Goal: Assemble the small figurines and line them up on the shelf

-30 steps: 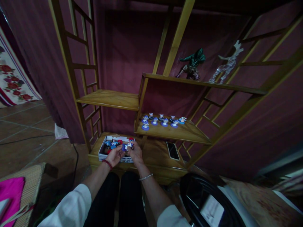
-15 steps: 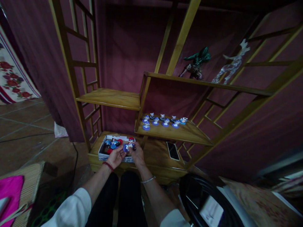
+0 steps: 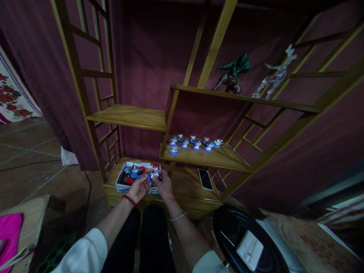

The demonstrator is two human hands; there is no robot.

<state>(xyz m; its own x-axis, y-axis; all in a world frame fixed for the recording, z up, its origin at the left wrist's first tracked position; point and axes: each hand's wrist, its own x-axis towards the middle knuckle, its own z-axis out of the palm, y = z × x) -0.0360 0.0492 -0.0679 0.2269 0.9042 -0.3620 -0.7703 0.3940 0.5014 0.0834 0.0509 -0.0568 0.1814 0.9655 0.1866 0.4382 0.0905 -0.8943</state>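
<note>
Both my hands hold a small purple and white figurine (image 3: 154, 175) over the front right part of a shallow cardboard box (image 3: 122, 187). My left hand (image 3: 140, 189) grips its purple base from the left. My right hand (image 3: 164, 185) has its fingers closed on the figure's right side, where something dark also shows that I cannot make out. Inside the box lie several blue, red and black figurines (image 3: 134, 171). Up on the shelf to the right stand several purple-based figurines (image 3: 196, 145), with smaller dark ones (image 3: 193, 139) behind them and a blue and white one (image 3: 217, 143) at the right end.
The wooden shelf unit (image 3: 127, 116) rises in front of me. A phone (image 3: 205, 179) lies on its lowest board. A green-caped figure (image 3: 236, 72) and a clear statuette (image 3: 275, 77) stand on the upper right shelf. A black round object (image 3: 227, 227) is by my right knee.
The view has shifted slightly, so the shelf sits a little further left. Both hands stay around the same figurine, which has turned slightly.
</note>
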